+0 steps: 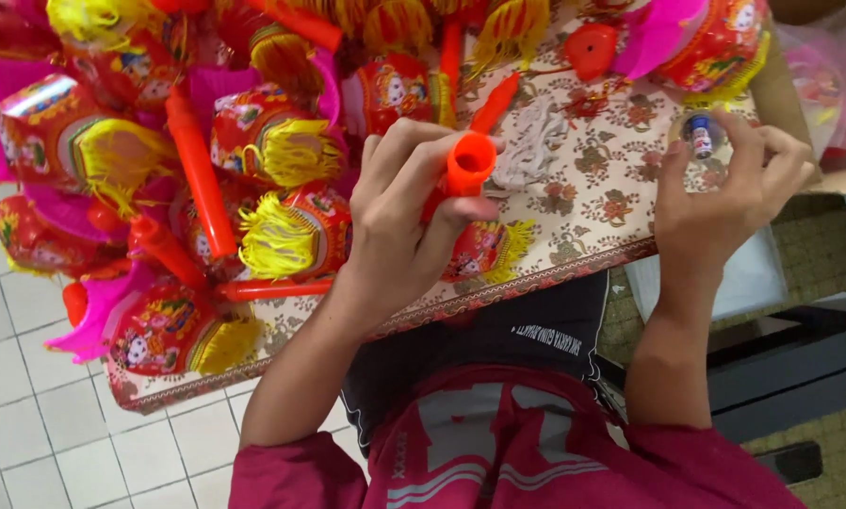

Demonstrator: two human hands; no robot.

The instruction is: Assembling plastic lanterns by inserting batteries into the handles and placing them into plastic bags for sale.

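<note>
My left hand is wrapped around an orange tube, fingers curled tight about it, its open round end facing up at me. The tube sits above the near middle of the board, a flat panel with a cream flower print and a red edge that lies across my lap.

My right hand is raised over the board's right corner, pinching a small bottle between thumb and fingertips; it has a blue and white label, and the other fingers are folded in beside it. The two hands are well apart, the tube left of the bottle.

Left of my left hand the board is heaped with lanterns, red printed drums with yellow fringe and pink paper trim, several joined to orange sticks like the one I hold. One lantern lies just under my left hand, touching the board's near edge. A grey-white scrap lies on the bare print just right of the tube. Below the board I see my red shirt and, to the left, a white tiled floor.
</note>
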